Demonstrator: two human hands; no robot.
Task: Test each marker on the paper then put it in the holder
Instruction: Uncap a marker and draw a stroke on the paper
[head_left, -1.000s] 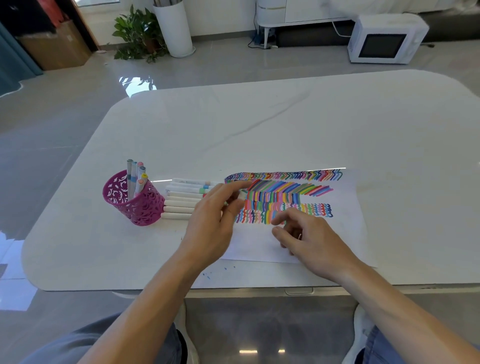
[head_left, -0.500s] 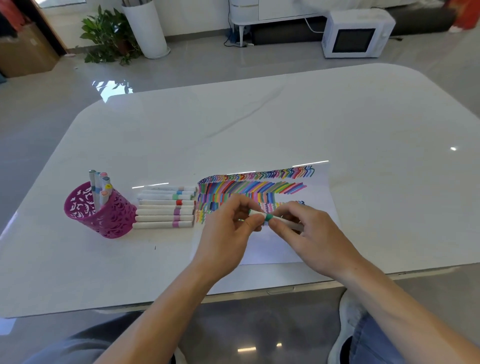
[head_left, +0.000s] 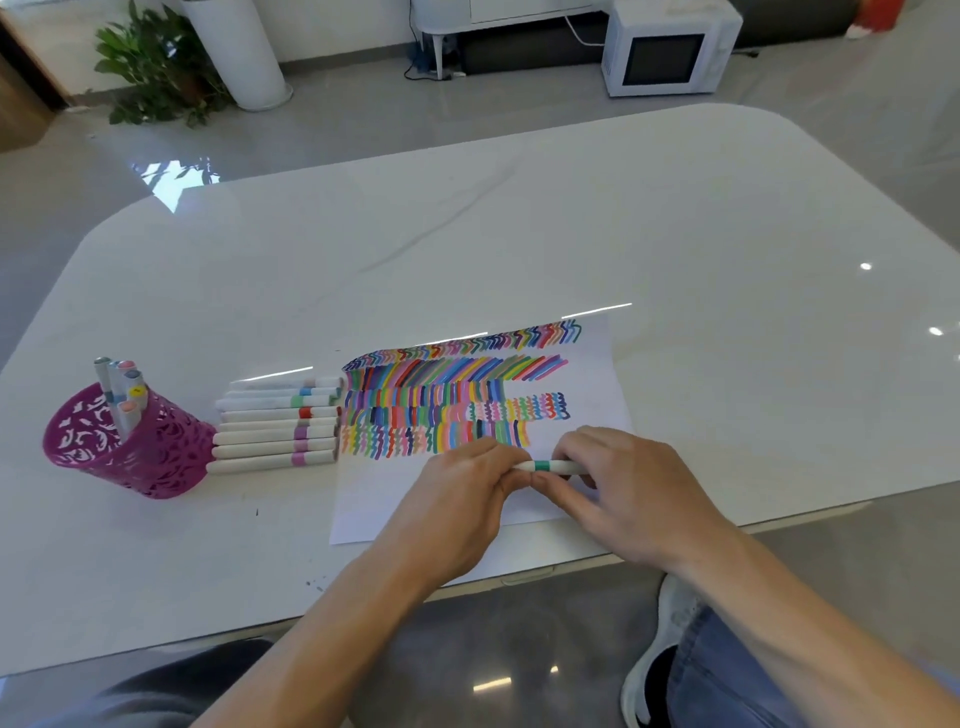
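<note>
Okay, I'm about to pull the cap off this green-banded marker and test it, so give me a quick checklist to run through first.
1. Green-banded marker gripped by left hand and right hand: ok.
2. Cap off: cannot tell, fingers hide both ends.
3. Blank paper under the hands for a new stroke: ok.
4. Purple holder has room beside the standing markers: ok.
5. Hands apart from the row of markers lying beside the holder: ok.

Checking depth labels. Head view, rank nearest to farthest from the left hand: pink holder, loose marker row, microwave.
1. Loose marker row: just left of the left hand.
2. Pink holder: further left, beside the row.
3. Microwave: on the floor beyond the table.
</note>
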